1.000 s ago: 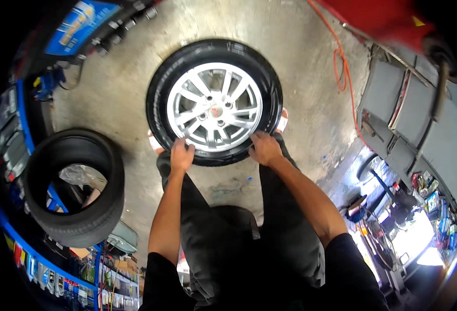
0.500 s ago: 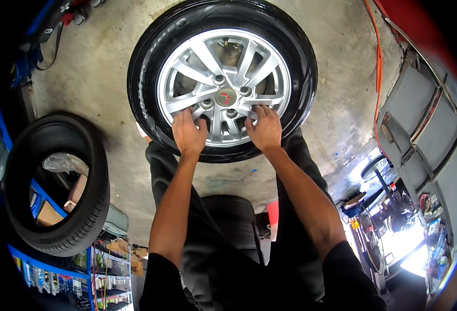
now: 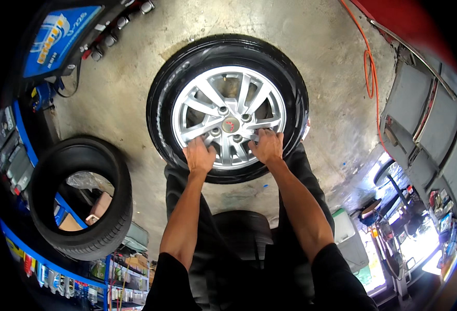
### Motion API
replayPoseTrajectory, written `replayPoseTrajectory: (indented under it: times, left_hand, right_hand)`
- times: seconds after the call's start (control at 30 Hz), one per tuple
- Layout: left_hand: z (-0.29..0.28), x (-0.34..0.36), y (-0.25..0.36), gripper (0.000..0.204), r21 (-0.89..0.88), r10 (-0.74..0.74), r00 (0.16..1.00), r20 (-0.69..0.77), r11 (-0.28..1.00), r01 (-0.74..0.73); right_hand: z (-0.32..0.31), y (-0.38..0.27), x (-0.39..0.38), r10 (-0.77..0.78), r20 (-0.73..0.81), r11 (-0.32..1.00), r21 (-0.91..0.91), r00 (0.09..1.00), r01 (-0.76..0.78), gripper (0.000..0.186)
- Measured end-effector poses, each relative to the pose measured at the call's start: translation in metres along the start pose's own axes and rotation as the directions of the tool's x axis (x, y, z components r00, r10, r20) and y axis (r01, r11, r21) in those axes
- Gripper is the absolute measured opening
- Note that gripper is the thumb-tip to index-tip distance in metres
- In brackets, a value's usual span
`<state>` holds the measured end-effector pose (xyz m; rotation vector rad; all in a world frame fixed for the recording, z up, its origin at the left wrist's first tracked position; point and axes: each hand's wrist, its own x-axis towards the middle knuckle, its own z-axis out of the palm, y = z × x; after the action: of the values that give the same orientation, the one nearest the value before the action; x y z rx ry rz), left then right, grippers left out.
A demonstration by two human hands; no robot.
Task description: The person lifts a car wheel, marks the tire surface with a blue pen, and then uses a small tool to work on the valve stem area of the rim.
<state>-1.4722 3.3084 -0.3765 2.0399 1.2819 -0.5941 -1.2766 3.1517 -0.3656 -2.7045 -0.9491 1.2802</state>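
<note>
A car wheel [image 3: 207, 123], silver alloy with several split spokes and a round centre cap, carries a black tyre [image 3: 162, 127]. It lies face-up before me, above the concrete floor. My left hand [image 3: 199, 154] grips the wheel's near left side, its fingers hooked over a spoke into the gaps. On the near right side my right hand [image 3: 267, 147] holds on the same way. The fingertips of both hands are partly hidden among the spokes. My knees show just under the tyre's near edge.
A bare tyre [image 3: 117, 207] stands at the left beside blue-framed shelves [image 3: 57, 267]. An orange hose or cable [image 3: 372, 78] runs along the right floor, near grey panels [image 3: 402, 96]. Behind my legs is another dark tyre [image 3: 241, 228]. A blue machine panel [image 3: 57, 39] is at upper left.
The wheel now sits lower and smaller in the view, farther from me or lowered. Both hands keep their hold on it. The view has shifted, showing more of the left side.
</note>
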Motion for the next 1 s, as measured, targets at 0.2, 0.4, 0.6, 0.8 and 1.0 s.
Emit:
replayPoseTrajectory:
  times: [0.2, 0.4, 0.6, 0.8, 1.0]
  left_hand:
    - [-0.099, -0.033, 0.077, 0.048, 0.136, -0.078, 0.981, 0.179, 0.989, 0.054]
    - [-0.243, -0.028, 0.208, 0.058, 0.369, -0.169, 0.834, 0.525, 0.928, -0.044]
    - [-0.279, 0.034, 0.317, 0.053, 0.587, -0.114, 0.835, 0.539, 0.761, -0.275]
    - [-0.347, 0.038, 0.379, 0.047, 0.581, 0.426, 0.839, 0.338, 0.607, -0.542]
    - [-0.465, -0.086, 0.336, 0.050, 0.234, 0.482, 0.749, -0.455, 0.876, -0.421]
  right_hand:
    - [-0.050, -0.003, -0.030, 0.079, -0.012, 0.996, 0.051, 0.997, -0.079, 0.044]
    - [-0.130, -0.002, -0.049, 0.132, 0.126, 0.947, 0.279, 0.983, -0.163, 0.062]
    - [-0.191, 0.009, -0.035, 0.168, 0.384, 0.807, 0.475, 0.908, -0.350, 0.070]
    - [-0.225, -0.010, -0.011, 0.154, 0.357, 0.680, 0.638, 0.921, -0.361, 0.066]
    - [-0.274, -0.045, 0.039, 0.090, 0.287, 0.622, 0.732, 0.954, -0.279, 0.053]
